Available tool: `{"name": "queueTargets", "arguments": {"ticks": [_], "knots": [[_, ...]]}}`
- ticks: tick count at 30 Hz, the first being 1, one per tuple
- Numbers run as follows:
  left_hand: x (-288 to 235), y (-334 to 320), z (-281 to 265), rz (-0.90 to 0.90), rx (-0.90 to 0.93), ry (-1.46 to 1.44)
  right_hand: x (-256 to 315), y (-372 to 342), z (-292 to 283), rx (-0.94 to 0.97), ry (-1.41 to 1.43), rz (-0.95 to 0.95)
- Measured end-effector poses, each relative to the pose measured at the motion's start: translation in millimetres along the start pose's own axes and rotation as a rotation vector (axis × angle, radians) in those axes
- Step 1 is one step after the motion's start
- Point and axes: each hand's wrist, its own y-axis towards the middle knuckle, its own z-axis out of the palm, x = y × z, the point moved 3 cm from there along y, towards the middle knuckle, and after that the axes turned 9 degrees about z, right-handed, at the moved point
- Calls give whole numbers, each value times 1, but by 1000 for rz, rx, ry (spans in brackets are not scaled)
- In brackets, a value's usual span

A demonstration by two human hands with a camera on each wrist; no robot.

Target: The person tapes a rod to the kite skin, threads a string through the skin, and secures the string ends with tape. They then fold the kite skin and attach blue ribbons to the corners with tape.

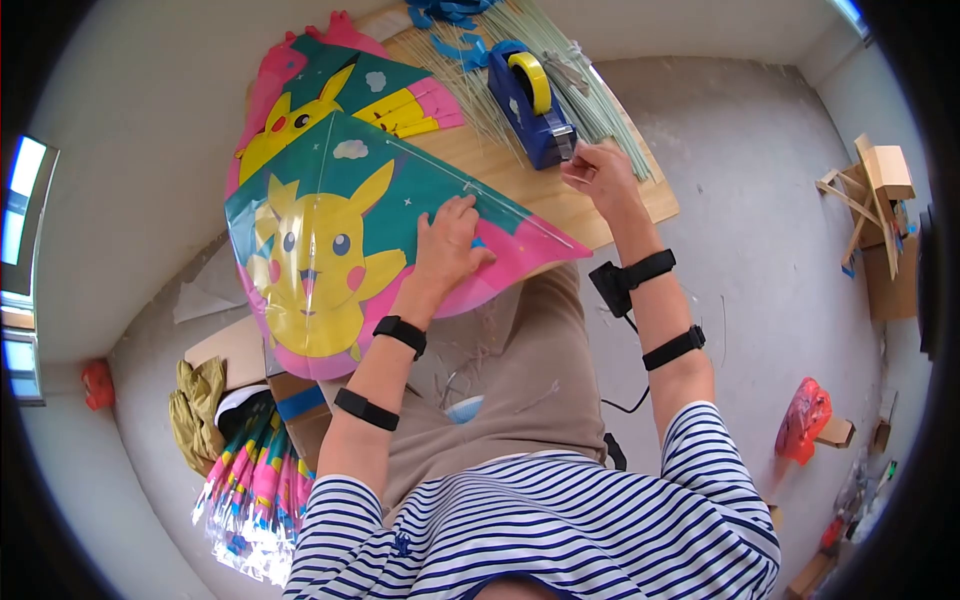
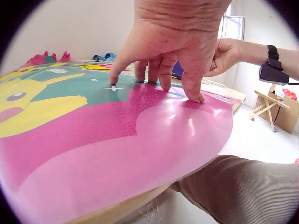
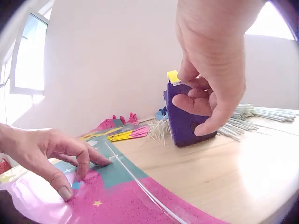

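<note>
A kite sheet of thin glossy plastic, printed with a yellow cartoon character on green and pink, lies over the table's near edge. My left hand rests on its right part, with spread fingertips touching the plastic, also seen in the left wrist view. A thin white rod runs along the kite's edge, just beyond those fingertips. At the cutter end of a blue tape dispenser, my right hand has curled fingers and pinches the tape end, mostly hidden by the fingers. The dispenser holds a yellow-cored tape roll.
Another printed kite lies behind on the wooden table. Many thin pale rods surround the dispenser, with blue strips at the back. Folded kites stand by a cardboard box at lower left.
</note>
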Motion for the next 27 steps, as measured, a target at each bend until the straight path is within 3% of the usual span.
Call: {"name": "queueTargets", "arguments": {"ticks": [3,6,18,24,27], "knots": [[1,1,0,-3,3,5,-10,-11,-9,-25,201,148],[1,0,1,2,-1,14,-15,-23,4,-27,196,216],[3,-1,2,-6,6,51,-18,-6,21,-27,254,-56],[1,0,2,3,-15,49,-28,0,14,-72,207,75],[2,-2,4,-4,5,44,-28,14,13,-175,121,53]]}}
